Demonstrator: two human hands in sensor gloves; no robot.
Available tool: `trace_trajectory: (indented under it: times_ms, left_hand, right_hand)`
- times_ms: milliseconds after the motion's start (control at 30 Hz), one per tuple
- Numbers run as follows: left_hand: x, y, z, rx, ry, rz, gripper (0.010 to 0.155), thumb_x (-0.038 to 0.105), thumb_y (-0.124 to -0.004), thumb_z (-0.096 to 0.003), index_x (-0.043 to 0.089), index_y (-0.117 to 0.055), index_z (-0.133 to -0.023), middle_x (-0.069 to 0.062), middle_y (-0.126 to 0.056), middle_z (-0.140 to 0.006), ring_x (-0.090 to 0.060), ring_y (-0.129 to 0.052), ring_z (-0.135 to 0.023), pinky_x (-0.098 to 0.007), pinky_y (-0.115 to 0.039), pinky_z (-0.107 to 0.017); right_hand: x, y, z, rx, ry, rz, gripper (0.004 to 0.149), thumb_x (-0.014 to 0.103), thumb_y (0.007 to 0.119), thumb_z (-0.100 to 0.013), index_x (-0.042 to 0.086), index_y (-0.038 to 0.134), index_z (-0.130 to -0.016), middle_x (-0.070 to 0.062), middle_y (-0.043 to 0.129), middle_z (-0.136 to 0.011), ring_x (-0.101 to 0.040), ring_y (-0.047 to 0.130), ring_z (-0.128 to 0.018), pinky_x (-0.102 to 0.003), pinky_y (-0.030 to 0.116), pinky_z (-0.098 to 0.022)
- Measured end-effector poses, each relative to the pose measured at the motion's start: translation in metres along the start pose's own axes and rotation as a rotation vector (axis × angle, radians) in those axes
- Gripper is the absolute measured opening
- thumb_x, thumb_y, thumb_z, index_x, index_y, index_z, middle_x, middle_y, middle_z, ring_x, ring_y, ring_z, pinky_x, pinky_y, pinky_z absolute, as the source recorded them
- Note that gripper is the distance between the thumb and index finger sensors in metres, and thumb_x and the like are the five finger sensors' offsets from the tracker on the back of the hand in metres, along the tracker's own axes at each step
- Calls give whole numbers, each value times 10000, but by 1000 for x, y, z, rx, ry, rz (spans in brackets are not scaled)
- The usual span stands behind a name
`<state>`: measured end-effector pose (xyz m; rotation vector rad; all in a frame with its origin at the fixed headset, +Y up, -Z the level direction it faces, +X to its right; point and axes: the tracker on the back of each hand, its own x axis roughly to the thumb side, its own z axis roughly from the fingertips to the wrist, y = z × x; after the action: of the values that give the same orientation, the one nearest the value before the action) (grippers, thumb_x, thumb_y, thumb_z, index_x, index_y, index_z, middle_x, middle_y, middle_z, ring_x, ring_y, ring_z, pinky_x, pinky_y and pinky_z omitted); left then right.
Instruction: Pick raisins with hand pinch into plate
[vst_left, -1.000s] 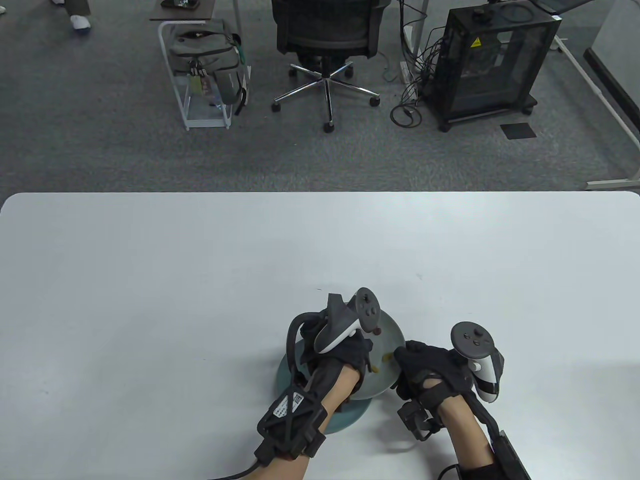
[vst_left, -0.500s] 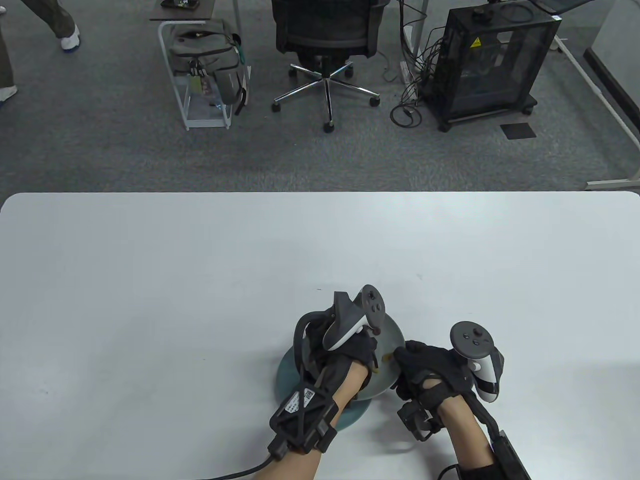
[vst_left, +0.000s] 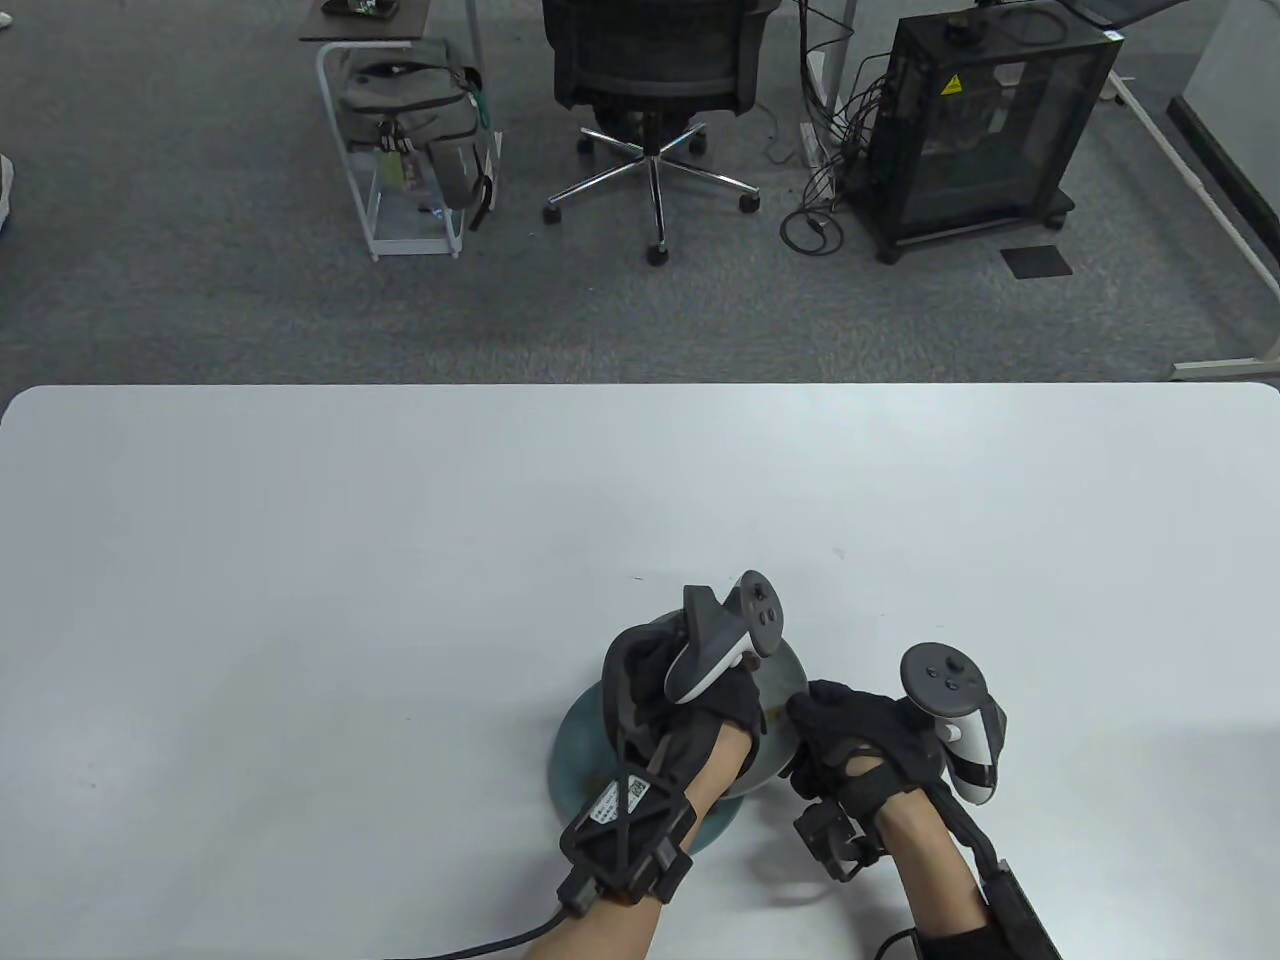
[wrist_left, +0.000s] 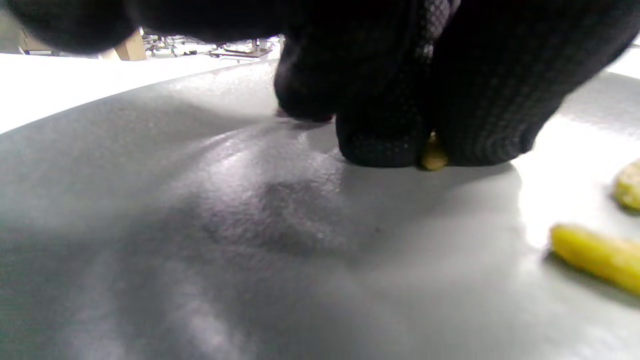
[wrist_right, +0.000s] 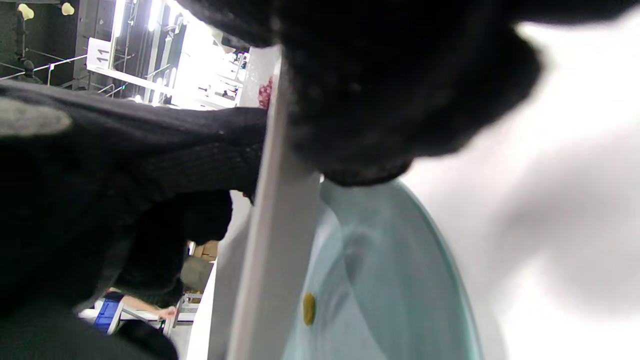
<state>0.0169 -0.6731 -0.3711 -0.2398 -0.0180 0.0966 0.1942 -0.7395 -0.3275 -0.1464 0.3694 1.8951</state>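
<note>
A grey plate (vst_left: 786, 676) lies tilted over a teal plate (vst_left: 578, 742) near the table's front edge. My left hand (vst_left: 700, 700) reaches down into the grey plate. In the left wrist view its fingertips (wrist_left: 380, 145) pinch a yellow raisin (wrist_left: 434, 156) against the grey plate's surface (wrist_left: 200, 225). Two more raisins (wrist_left: 595, 257) lie to the right of it. My right hand (vst_left: 850, 740) grips the grey plate's right rim (wrist_right: 270, 250). In the right wrist view one raisin (wrist_right: 309, 308) lies on the teal plate (wrist_right: 400, 280) below.
The white table (vst_left: 400, 520) stretches wide to the left and behind the plates. Behind its far edge stand an office chair (vst_left: 650, 90), a rack with a bag (vst_left: 410, 130) and a black cabinet (vst_left: 990, 120).
My left hand has shifted right and slightly away over the grey plate and now covers the raisins that showed there. The right hand and both plates have stayed put.
</note>
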Motion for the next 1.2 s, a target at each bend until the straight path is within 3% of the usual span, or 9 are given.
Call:
trace_trajectory:
  times_ms: [300, 533, 800, 1200]
  left_hand:
    - [0, -1, 1, 6, -22, 11, 448, 440, -1008, -388, 58, -1034, -621, -80, -995, -408, -205, -906, -189, -526, -794, -277]
    - [-6, 11, 12, 38, -61, 27, 449, 441, -1004, -388, 59, -1034, -623, -82, -993, -409, -206, -905, -192, -527, -793, -278]
    - [-32, 29, 29, 85, -77, 37, 447, 439, -998, -391, 62, -1030, -629, -81, -990, -414, -206, -905, -198, -528, -792, -283]
    - [-80, 32, 32, 101, -48, 84, 447, 438, -1000, -392, 61, -1030, -630, -83, -989, -414, -209, -903, -201, -530, -788, -288]
  right_hand:
    - [0, 0, 0, -11, 8, 20, 518, 316, 745, -497, -58, 732, -855, -124, 1069, -475, -185, 1048, -84, -271, 900, -40]
    - [-1, -3, -1, -24, 13, 22, 521, 315, 751, -489, -55, 733, -855, -124, 1069, -477, -187, 1048, -84, -273, 899, -40]
    - [-4, -11, -1, -45, 21, 7, 516, 318, 745, -496, -49, 734, -857, -121, 1069, -478, -188, 1048, -86, -271, 899, -43]
    - [-13, -21, -6, -64, 62, -18, 517, 316, 741, -497, -49, 727, -863, -123, 1062, -487, -191, 1046, -96, -274, 898, -50]
